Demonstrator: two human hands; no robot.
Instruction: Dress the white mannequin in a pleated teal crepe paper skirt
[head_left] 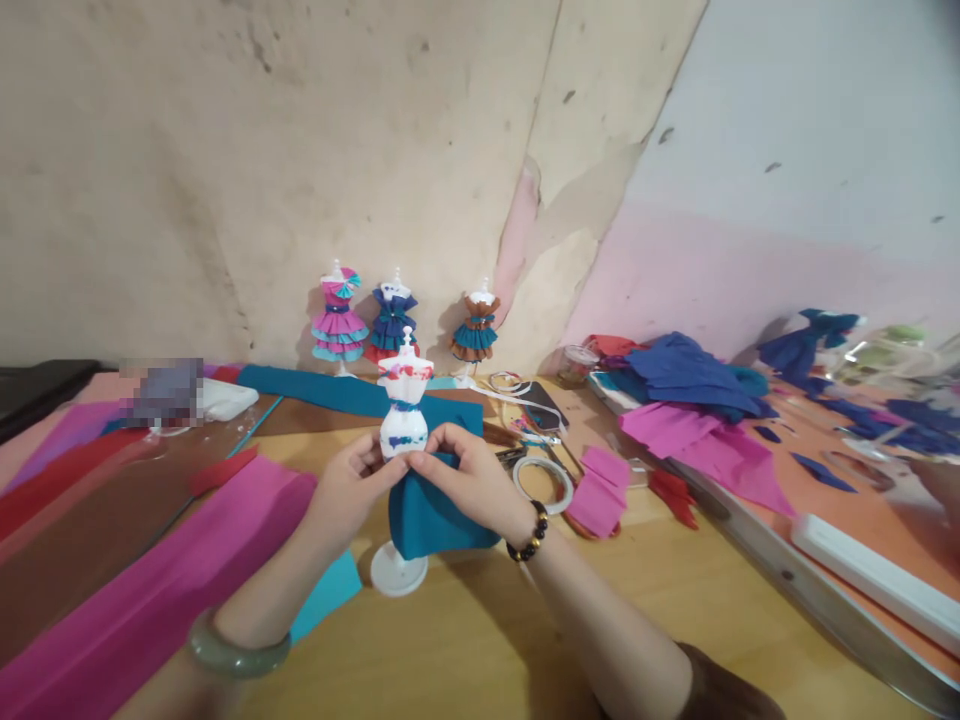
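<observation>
A small white dress form [405, 425] stands upright on a round base in front of me, with red, teal and blue marked bands across its bust, waist and hips. A sheet of teal crepe paper [442, 520] hangs from its hips and covers the lower part. My right hand [472, 475] pinches the upper edge of that sheet against the form, thumb in front. On the other side my left hand [356, 480] is closed around the form's hip, its thumb tip close to the right thumb. Some of the left fingers are hidden behind the form.
Behind stand three dressed forms, one in a pink dress [339, 320]. Crepe strips, including a magenta one [202, 570], lie left. To the right are a tape roll [543, 485], a phone [543, 408], pink pieces [600, 490] and a raised edge [750, 540] beside blue scraps.
</observation>
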